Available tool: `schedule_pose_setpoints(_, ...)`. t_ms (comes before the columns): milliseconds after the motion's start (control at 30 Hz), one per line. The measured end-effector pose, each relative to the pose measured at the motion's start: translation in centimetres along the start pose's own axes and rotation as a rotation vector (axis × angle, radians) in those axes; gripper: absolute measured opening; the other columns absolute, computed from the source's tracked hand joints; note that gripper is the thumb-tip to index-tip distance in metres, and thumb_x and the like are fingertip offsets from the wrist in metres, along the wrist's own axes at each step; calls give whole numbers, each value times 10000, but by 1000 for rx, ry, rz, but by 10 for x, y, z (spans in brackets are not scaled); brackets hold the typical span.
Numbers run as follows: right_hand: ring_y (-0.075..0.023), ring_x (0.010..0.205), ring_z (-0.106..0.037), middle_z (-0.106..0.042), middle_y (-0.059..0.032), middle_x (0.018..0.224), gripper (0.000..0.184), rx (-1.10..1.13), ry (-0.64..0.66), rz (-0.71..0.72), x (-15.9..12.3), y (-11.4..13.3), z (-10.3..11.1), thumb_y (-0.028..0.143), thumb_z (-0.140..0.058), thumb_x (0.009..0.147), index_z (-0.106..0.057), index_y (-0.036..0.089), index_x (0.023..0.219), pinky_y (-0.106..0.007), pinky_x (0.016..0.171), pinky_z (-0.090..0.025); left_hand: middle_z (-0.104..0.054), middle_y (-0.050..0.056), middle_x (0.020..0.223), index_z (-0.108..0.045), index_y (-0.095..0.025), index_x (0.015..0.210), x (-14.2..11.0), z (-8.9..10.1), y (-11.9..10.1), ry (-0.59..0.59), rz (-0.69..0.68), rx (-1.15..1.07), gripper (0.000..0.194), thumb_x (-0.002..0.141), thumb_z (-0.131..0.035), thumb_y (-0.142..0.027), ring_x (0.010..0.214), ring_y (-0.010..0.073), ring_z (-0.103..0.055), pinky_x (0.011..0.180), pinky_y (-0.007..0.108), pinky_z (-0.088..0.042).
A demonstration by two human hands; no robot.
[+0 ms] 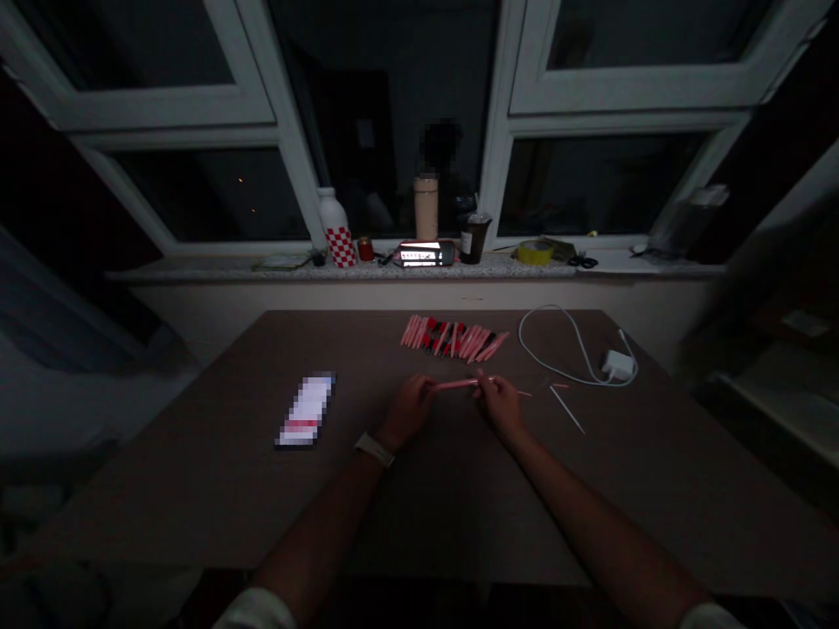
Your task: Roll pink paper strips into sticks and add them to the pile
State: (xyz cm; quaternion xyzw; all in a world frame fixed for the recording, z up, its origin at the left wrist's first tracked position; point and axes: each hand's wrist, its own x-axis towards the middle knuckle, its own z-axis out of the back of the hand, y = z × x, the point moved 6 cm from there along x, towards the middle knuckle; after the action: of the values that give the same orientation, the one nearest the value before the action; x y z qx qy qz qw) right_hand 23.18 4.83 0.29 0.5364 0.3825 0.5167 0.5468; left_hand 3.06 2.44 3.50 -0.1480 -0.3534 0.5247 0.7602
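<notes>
A slim pink pen (pixel 455 384) is stretched level between both hands, above the middle of the table. My left hand (pixel 410 409) pinches its left end, and a pale band circles that wrist. The fingers of my right hand (pixel 499 404) close around its right end. A thin pink stick (pixel 524 393) pokes out just right of my right hand; whether it joins the pen I cannot tell. Beyond the hands lies a row of pink pens (pixel 475 341), with some red and black pieces among them. Farther right rests a thin white stick (pixel 567 411) with a small pink piece (pixel 560 385) near its tip.
A phone (pixel 306 411) with a lit screen lies left on the brown table (pixel 216 489). At right is a white charger (pixel 617 365) with its looped cable. The windowsill holds a checkered bottle (pixel 338 231), a beige tumbler (pixel 426 210), a drink cup (pixel 475 238) and yellow tape (pixel 534 253).
</notes>
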Motion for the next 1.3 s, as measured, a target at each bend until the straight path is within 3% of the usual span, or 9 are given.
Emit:
schedule_pose_setpoints(133,-111,410,-413,-452,32,422,550,-2,52,-35,-2,-6,0,676,-506,788,-555,183,549,-234,435,-284,-593,53,911,-552,-161,947,-2,-4,1,35,4,5,293,965,-375,-393,830,164,-546,765,290,-447)
schedule_pose_setpoints(267,-112,432,-427,-478,20,449,542,-5,81,-39,-3,-9,2,659,-509,801,-573,175,566,-233,449,-293,-589,56,937,-555,-164,948,-3,-9,-2,86,-41,5,268,974,-352,-337,861,162,-535,804,290,-439)
schedule_pose_setpoints(467,-99,411,-383,-438,33,439,527,29,120,-67,-4,-6,3,645,-519,805,-565,174,574,-226,417,-255,-608,45,887,-606,-165,882,-2,-11,1,91,-37,33,286,960,-395,-341,832,165,-533,779,291,-418)
schedule_pose_setpoints(667,-99,444,-392,-500,29,519,444,106,225,1,-5,2,-4,606,-535,819,-580,185,687,-215,424,-269,-571,11,705,-571,-158,706,-1,-7,8,40,124,-61,415,966,-346,-390,662,138,-515,646,264,-381)
schedule_pose_setpoints(767,-96,440,-381,-471,36,504,438,107,218,0,-5,2,-4,584,-522,839,-575,184,667,-217,428,-267,-545,-1,626,-559,-160,653,0,-6,8,68,177,-118,488,965,-312,-443,599,132,-501,614,258,-373)
schedule_pose_setpoints(967,-98,446,-384,-446,40,493,446,70,190,11,-3,0,-3,571,-509,854,-567,182,644,-223,437,-266,-640,33,895,-589,-170,950,0,-3,1,50,112,-201,279,912,-466,-418,802,154,-575,717,249,-424)
schedule_pose_setpoints(1067,-101,452,-385,-450,42,497,444,55,218,29,-3,1,-4,574,-506,856,-570,184,653,-226,443,-269,-625,32,822,-577,-170,867,0,-5,4,52,122,-151,306,940,-398,-407,751,155,-566,687,258,-415)
schedule_pose_setpoints(1167,-104,461,-393,-484,39,526,423,64,249,40,-4,2,-7,577,-506,853,-587,188,710,-227,447,-275,-593,29,712,-555,-171,733,1,-6,10,22,172,-80,449,974,-266,-415,675,157,-547,660,276,-398)
schedule_pose_setpoints(1300,-107,461,-397,-471,39,523,423,84,227,38,-3,-1,-7,580,-497,856,-582,190,717,-225,444,-277,-607,23,704,-584,-172,743,1,-6,10,38,192,-132,460,965,-292,-450,665,154,-559,664,275,-406)
